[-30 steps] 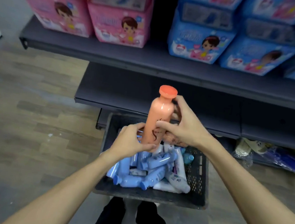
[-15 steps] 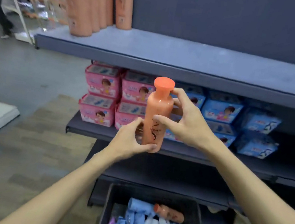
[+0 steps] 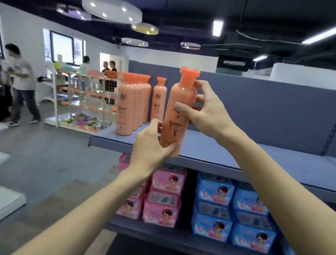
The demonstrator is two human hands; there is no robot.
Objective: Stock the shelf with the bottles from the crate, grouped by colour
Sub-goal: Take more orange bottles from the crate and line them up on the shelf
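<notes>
While both arms reach forward | left hand (image 3: 149,146), right hand (image 3: 206,109) grip orange bottle (image 3: 179,111)

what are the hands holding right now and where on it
Both hold one orange bottle. The left hand grips its base; the right hand holds the upper body, fingers up by the shoulder, thumb across the front.

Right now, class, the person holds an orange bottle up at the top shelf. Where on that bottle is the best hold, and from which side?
Grip the orange bottle round its straight body, below the narrow neck, coming from the right, as the right hand does. The left hand grips its base. The shelved orange bottles stand close on its left, leaving that side tight.
</notes>
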